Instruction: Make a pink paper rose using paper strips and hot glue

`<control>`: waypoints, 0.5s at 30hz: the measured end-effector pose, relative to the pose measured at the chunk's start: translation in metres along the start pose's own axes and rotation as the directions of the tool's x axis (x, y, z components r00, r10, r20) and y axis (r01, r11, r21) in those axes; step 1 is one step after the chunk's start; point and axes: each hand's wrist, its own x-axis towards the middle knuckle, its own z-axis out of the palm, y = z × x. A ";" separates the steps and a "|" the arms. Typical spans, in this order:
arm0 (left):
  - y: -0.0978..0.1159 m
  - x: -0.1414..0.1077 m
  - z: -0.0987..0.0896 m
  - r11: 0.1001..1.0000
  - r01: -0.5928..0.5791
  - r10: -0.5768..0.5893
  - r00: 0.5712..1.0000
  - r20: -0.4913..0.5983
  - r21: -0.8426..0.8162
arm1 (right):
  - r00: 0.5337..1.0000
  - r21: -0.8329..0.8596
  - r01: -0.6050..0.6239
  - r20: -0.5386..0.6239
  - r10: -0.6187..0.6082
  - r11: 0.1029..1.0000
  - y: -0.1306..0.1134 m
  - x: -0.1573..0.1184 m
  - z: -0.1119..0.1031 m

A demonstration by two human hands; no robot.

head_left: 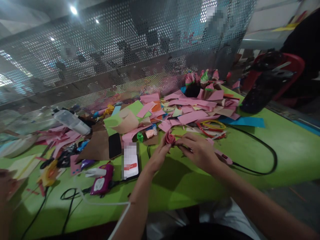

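A rolled pink paper rose (170, 137) sits upright over the table's front part. My left hand (159, 156) is closed around its lower left side, thumb and fingers pressed against it. From the other side my right hand (198, 150) pinches at the rose's right edge; its fingertips are partly hidden. Just beyond the right hand lies a pink tool with a switch (224, 156), its front end covered by that hand and a black cord running from it. Near the left wrist a phone with a lit screen (130, 161) lies flat.
Pink, green and tan paper pieces (192, 116) are heaped along the back. Scissors with yellow and red handles (212, 128), a dark bottle (260, 83) and paper cones (205, 80) stand or lie rightward. Leftward are a dark phone (115, 145), purple box (102, 180), yellow glue gun (49, 173) and another person's hand (6, 183).
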 end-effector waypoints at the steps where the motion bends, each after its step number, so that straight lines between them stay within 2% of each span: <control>1: 0.000 0.000 0.000 1.000 0.002 -0.002 1.000 0.002 0.000 | 1.000 -0.002 0.003 0.005 -0.003 1.000 0.000 0.000 0.000; 5: 0.000 0.000 -0.001 1.000 0.027 -0.027 1.000 0.012 0.001 | 1.000 0.003 0.012 0.019 -0.012 1.000 0.001 0.000 -0.001; 11: -0.003 0.001 -0.002 1.000 0.011 -0.011 1.000 0.006 -0.018 | 0.999 0.113 -0.032 0.003 0.032 0.993 0.001 0.002 -0.007; 15: 0.000 0.001 -0.001 1.000 0.015 -0.014 1.000 0.015 -0.020 | 0.999 0.100 -0.032 0.000 0.033 0.994 0.001 0.002 -0.007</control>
